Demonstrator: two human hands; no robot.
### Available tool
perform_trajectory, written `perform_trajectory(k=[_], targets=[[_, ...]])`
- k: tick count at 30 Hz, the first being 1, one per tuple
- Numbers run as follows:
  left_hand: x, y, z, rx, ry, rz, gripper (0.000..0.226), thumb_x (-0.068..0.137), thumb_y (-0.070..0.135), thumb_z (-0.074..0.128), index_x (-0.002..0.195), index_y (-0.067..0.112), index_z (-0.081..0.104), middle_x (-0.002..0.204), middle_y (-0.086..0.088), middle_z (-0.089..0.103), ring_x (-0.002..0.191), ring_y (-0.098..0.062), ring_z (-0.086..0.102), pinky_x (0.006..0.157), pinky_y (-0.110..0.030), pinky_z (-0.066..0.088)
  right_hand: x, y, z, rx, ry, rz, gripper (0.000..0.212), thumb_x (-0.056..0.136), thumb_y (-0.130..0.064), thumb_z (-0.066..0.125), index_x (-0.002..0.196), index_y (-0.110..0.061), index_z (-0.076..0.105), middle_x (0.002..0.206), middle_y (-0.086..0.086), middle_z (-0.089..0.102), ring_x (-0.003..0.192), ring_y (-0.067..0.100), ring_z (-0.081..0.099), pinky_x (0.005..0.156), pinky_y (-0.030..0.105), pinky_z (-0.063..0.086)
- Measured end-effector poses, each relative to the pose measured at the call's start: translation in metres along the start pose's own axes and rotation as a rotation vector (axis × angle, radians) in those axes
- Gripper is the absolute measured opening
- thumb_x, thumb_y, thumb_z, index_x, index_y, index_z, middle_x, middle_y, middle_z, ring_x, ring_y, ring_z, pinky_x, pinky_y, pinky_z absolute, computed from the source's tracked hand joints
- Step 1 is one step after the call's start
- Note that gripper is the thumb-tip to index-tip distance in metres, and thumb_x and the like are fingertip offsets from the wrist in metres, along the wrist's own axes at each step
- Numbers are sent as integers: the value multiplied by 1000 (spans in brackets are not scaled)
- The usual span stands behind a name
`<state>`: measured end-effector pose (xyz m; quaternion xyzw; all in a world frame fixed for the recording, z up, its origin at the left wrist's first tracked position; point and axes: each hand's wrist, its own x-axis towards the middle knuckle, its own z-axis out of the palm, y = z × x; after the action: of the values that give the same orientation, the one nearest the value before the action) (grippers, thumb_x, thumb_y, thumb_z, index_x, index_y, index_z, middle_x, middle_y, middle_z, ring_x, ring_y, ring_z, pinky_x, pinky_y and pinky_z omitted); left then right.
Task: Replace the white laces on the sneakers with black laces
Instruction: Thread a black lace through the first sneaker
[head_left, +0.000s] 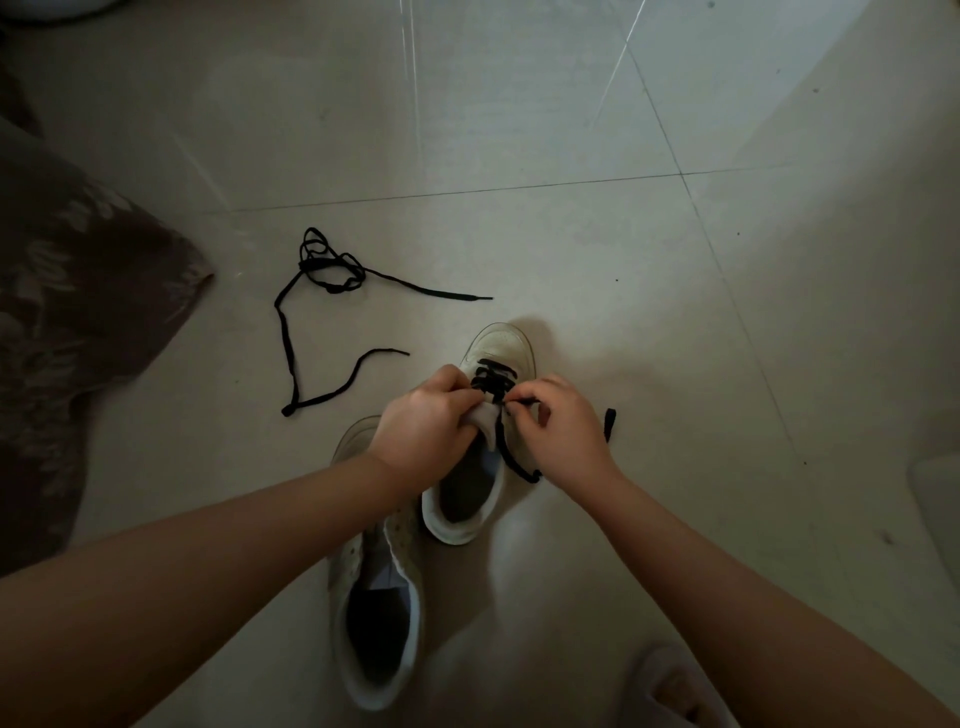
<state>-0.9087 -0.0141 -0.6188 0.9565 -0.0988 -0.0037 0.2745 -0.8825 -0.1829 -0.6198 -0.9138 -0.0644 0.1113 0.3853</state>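
On the tiled floor (519, 156), my left hand (423, 421) grips the far sneaker (501, 345) by its tongue to steady it, while my right hand (558, 423) fingers pinch the black lace (511, 457) for threading. A spare black lace (311, 291) awaits the unlaced near sneaker (376, 613).
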Motion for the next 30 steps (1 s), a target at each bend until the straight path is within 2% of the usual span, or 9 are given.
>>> perform_trajectory(k=[3, 6, 9, 12, 16, 20, 22, 26, 30], targets=[[-1, 1, 1, -20, -9, -24, 27, 76, 13, 70, 103, 10, 72, 99, -7, 64, 73, -25, 65, 52, -22, 40, 0, 0, 4, 28, -4, 16, 9, 88, -14, 61, 92, -15, 70, 89, -8, 54, 66, -3, 46, 65, 9, 35], [0, 0, 1, -48, -7, -37, 28, 78, 14, 69, 105, 11, 71, 101, -6, 63, 76, -25, 64, 54, -23, 41, 2, -2, 6, 49, 6, 32, 9, 88, -13, 62, 92, -14, 70, 88, -8, 54, 66, -2, 46, 66, 15, 38], [1, -1, 0, -106, -21, -69, 30, 79, 17, 68, 109, 12, 70, 104, -6, 60, 77, -23, 61, 58, -31, 50, 6, -5, 7, 79, -18, 67, 10, 88, -13, 62, 92, -15, 70, 91, -5, 55, 69, -1, 49, 69, 16, 41], [1, -2, 0, -159, -13, -86, 31, 79, 20, 69, 109, 12, 70, 103, -4, 59, 68, -13, 54, 60, -36, 54, 10, -4, 8, 105, -44, 111, 10, 89, -14, 62, 94, -16, 71, 95, -1, 55, 71, 0, 49, 66, 5, 37], [-1, 0, -1, -182, -9, -97, 33, 80, 25, 68, 111, 12, 69, 104, -4, 59, 68, -8, 49, 60, -33, 52, 15, -4, 3, 123, -114, 153, 9, 89, -14, 62, 93, -16, 70, 97, 0, 51, 73, 0, 48, 65, 0, 34], [-3, 1, -2, -214, -16, -117, 35, 82, 24, 70, 115, 13, 67, 106, -3, 57, 72, -9, 52, 63, -34, 54, 20, -1, -9, 201, -226, 209, 11, 90, -14, 61, 92, -22, 67, 104, 2, 57, 94, 12, 56, 82, 15, 39], [-4, 0, -2, -240, -10, -128, 35, 82, 23, 70, 115, 13, 68, 105, -2, 57, 73, -10, 54, 65, -35, 55, 18, -2, -11, 296, -280, 259, 12, 92, -12, 59, 97, -18, 68, 105, 0, 62, 102, 12, 56, 86, 18, 40], [-3, -1, -3, -258, -31, -151, 34, 82, 24, 69, 115, 17, 68, 104, 1, 56, 72, -11, 56, 68, -30, 54, 18, -7, -4, 229, -260, 203, 14, 91, -12, 60, 100, -14, 70, 99, -4, 64, 96, 8, 57, 80, 13, 44], [-3, -2, -3, -268, -40, -141, 34, 81, 22, 70, 116, 19, 68, 105, 1, 56, 75, -11, 57, 69, -29, 54, 24, -8, 4, 75, -189, 168, 10, 84, -17, 67, 88, -23, 73, 99, 2, 66, 93, 14, 62, 86, 31, 50]])
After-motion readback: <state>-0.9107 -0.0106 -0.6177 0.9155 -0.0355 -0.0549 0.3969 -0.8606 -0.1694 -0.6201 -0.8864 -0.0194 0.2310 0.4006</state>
